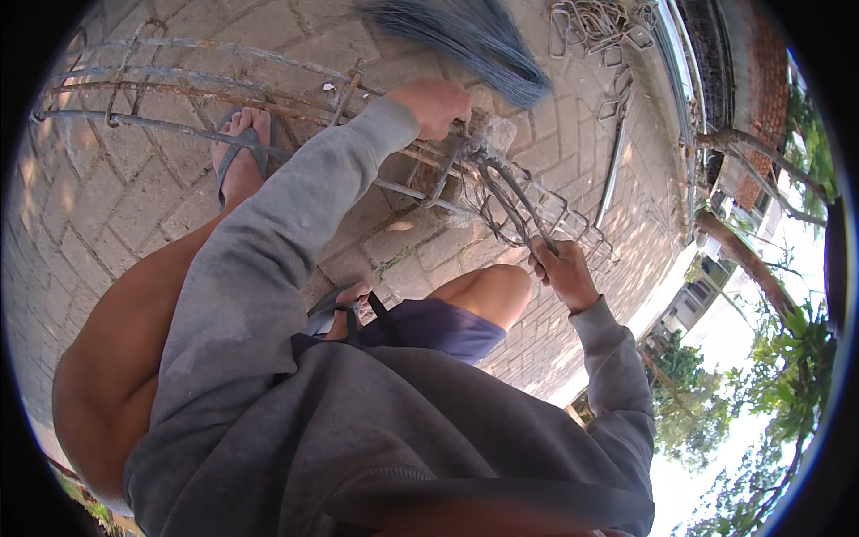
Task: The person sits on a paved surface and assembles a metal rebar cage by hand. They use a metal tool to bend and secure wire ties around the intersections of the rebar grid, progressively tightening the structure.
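Grey-sleeved hands work mid-frame: left hand clamps the rusty steel rebar cage, right hand grips a metal tying hook, loose stirrups unused upper right.

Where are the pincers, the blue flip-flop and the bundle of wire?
pincers (510, 192), head view, on the crossed handles.
blue flip-flop (234, 148), head view, on its strap.
bundle of wire (483, 40), head view, on the grey-blue strands.
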Action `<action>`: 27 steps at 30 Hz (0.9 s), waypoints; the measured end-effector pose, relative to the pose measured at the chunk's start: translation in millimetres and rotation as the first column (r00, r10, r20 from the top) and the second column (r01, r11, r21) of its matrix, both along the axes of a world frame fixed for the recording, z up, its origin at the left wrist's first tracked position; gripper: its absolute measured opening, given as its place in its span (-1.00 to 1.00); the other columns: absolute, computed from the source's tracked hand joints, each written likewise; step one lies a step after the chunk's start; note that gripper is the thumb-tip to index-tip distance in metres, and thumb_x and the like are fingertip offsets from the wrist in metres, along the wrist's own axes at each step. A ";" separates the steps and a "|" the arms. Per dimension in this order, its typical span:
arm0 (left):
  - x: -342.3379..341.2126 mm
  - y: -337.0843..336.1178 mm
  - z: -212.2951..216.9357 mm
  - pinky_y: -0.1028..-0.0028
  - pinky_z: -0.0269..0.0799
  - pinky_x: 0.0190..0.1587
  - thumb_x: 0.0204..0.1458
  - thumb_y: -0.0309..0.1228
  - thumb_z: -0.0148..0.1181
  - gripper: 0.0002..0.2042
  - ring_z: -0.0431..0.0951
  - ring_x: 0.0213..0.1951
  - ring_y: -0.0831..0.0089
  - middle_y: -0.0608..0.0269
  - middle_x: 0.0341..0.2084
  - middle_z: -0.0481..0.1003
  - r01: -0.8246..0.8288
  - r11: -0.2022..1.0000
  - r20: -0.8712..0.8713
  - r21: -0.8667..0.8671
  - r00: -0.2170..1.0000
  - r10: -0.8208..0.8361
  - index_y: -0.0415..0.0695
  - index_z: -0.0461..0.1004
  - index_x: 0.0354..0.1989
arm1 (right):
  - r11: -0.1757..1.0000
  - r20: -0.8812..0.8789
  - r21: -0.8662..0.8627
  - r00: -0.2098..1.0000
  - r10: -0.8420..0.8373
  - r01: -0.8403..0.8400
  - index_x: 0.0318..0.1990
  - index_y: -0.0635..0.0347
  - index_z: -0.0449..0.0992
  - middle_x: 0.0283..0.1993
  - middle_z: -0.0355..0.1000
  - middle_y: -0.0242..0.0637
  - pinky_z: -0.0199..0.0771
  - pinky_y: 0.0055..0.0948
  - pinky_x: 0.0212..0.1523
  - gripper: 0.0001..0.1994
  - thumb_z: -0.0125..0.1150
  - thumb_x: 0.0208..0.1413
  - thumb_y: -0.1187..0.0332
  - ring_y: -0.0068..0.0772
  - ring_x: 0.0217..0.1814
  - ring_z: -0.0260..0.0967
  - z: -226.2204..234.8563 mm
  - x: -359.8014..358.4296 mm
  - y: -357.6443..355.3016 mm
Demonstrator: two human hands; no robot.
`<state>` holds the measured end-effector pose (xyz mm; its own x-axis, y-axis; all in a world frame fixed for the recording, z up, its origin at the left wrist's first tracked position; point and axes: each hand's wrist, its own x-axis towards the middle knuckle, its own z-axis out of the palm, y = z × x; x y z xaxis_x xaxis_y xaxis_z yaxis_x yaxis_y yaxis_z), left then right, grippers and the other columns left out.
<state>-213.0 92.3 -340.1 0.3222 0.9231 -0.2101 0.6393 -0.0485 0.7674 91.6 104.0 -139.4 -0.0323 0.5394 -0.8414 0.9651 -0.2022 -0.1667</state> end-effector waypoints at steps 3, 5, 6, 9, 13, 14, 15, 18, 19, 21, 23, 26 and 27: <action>-2.4 0.4 7.2 0.08 0.60 0.01 0.03 -0.56 0.23 -0.74 0.65 -0.01 -0.01 -0.08 -0.05 0.61 -0.006 1.000 -0.020 0.001 1.000 0.006 -0.24 0.62 -0.08 | 0.999 -0.018 0.028 1.000 0.019 -0.018 -0.44 0.36 0.59 -0.57 0.45 -0.33 0.42 -0.33 -0.50 -0.56 0.24 0.35 0.11 -0.46 -0.55 0.43 5.0 -1.1 0.8; -3.6 0.8 9.5 0.09 0.60 0.02 0.04 -0.55 0.23 -0.73 0.65 0.00 -0.01 -0.07 -0.04 0.61 0.011 1.000 -0.090 -0.001 0.996 -0.011 -0.20 0.63 -0.06 | 0.991 -0.067 0.064 0.991 0.119 -0.115 -0.28 0.40 0.58 -0.47 0.52 -0.28 0.53 -0.25 -0.43 -0.67 0.41 0.21 0.22 -0.42 -0.48 0.52 18.2 -7.7 9.0; -4.2 1.3 9.4 0.09 0.60 0.02 0.04 -0.55 0.23 -0.73 0.65 0.00 -0.01 -0.06 -0.04 0.61 0.006 0.999 -0.068 0.031 0.998 -0.004 -0.19 0.64 -0.06 | 0.914 -0.092 0.191 0.920 0.381 -0.359 -0.27 0.39 0.56 -0.46 0.52 -0.27 0.53 -0.27 -0.46 -0.68 0.45 0.16 0.23 -0.41 -0.48 0.52 23.7 -13.9 14.7; -1.6 0.1 4.3 0.10 0.60 0.03 0.04 -0.54 0.24 -0.74 0.65 0.01 0.00 -0.04 -0.04 0.62 -0.015 0.996 -0.019 0.091 1.000 0.017 -0.15 0.65 -0.07 | 0.627 0.089 0.227 0.657 0.748 -0.745 -0.25 0.31 0.48 -0.47 0.48 -0.28 0.49 -0.35 -0.56 -0.65 0.58 -0.07 0.38 -0.36 -0.48 0.52 41.7 -35.6 32.7; 5.0 -0.6 -4.2 0.10 0.54 0.09 0.04 -0.55 0.25 -0.66 0.61 0.05 0.02 0.02 -0.02 0.59 -0.043 0.998 -0.048 0.036 0.998 0.045 0.05 0.67 -0.01 | 0.732 0.063 -0.646 0.971 -0.232 0.217 -0.20 0.28 0.41 -0.51 0.36 -0.32 0.51 -0.35 -0.47 -0.64 0.48 -0.09 0.41 -0.39 -0.44 0.50 51.9 -58.8 49.3; 6.4 0.1 -5.0 0.10 0.52 0.11 0.03 -0.56 0.25 -0.62 0.59 0.06 0.02 0.04 -0.01 0.58 -0.047 0.999 -0.046 0.012 0.998 0.048 0.15 0.68 0.02 | 0.814 0.060 -0.565 0.991 -0.123 0.135 -0.20 0.29 0.41 -0.51 0.36 -0.31 0.51 -0.35 -0.47 -0.65 0.45 -0.06 0.38 -0.39 -0.44 0.50 54.1 -60.0 48.7; 6.5 0.6 -5.8 0.10 0.52 0.11 0.04 -0.56 0.24 -0.62 0.59 0.06 0.02 0.05 0.00 0.58 -0.035 0.999 -0.053 0.008 0.998 0.035 0.14 0.68 0.02 | 0.878 0.065 -0.476 0.998 -0.012 0.042 -0.20 0.30 0.41 -0.50 0.37 -0.30 0.51 -0.35 -0.47 -0.67 0.42 -0.02 0.34 -0.39 -0.44 0.50 58.4 -60.3 49.4; 6.9 3.3 -5.6 0.11 0.53 0.12 0.06 -0.55 0.24 -0.64 0.60 0.05 0.04 0.06 0.00 0.57 -0.044 0.999 -0.062 0.022 0.997 0.045 0.11 0.67 0.02 | 0.615 0.174 -0.056 0.599 0.781 -0.786 -0.13 0.35 0.43 -0.49 0.37 -0.16 0.54 -0.16 -0.38 -0.63 0.29 0.17 0.17 -0.24 -0.45 0.49 70.4 -57.9 47.4; 7.2 3.5 -5.5 0.11 0.53 0.12 0.07 -0.55 0.23 -0.64 0.60 0.05 0.04 0.06 0.01 0.57 -0.047 0.999 -0.065 0.014 0.997 0.048 0.10 0.67 0.02 | 0.266 0.313 0.162 0.305 0.900 -0.950 -0.11 0.35 0.43 -0.51 0.35 -0.11 0.54 -0.07 -0.34 -0.60 0.27 0.23 0.12 -0.18 -0.46 0.47 72.8 -59.1 47.0; 7.7 3.3 -5.9 0.11 0.52 0.12 0.07 -0.55 0.24 -0.65 0.61 0.04 0.04 0.05 0.01 0.57 -0.052 0.999 -0.053 0.016 0.997 0.053 0.09 0.67 0.02 | 0.494 0.313 0.096 0.498 0.809 -0.864 -0.16 0.34 0.45 -0.54 0.33 -0.12 0.50 -0.05 -0.38 -0.60 0.22 0.31 0.08 -0.18 -0.52 0.42 80.2 -64.9 46.5; 8.1 2.8 -7.0 0.10 0.52 0.13 0.06 -0.55 0.25 -0.64 0.61 0.03 0.03 0.05 0.01 0.58 -0.050 0.998 -0.030 0.025 0.998 0.051 0.08 0.67 0.02 | 0.812 0.246 -0.265 0.777 0.579 -0.521 -0.24 0.31 0.45 -0.56 0.31 -0.21 0.45 -0.12 -0.50 -0.59 0.16 0.39 0.05 -0.26 -0.59 0.36 84.3 -77.6 45.8; 7.4 2.6 -7.2 0.09 0.51 0.14 0.03 -0.56 0.27 -0.63 0.59 0.06 0.02 0.04 0.01 0.57 -0.063 0.998 -0.031 0.004 0.998 0.063 0.06 0.66 0.03 | 0.872 0.202 -0.455 0.975 -0.098 0.182 -0.33 0.24 0.44 -0.57 0.28 -0.37 0.29 -0.33 -0.66 -0.55 0.09 0.44 0.01 -0.46 -0.64 0.24 90.1 -94.2 29.5; 6.6 2.8 -6.3 0.10 0.53 0.11 0.02 -0.57 0.27 -0.64 0.61 0.05 0.02 0.04 0.01 0.59 -0.058 0.998 -0.034 -0.002 0.998 0.057 0.02 0.65 0.02 | 0.829 0.156 -0.490 0.962 -0.223 0.271 -0.36 0.21 0.42 -0.56 0.24 -0.48 0.15 -0.50 -0.72 -0.54 0.05 0.46 -0.01 -0.62 -0.65 0.16 90.7 -96.4 18.1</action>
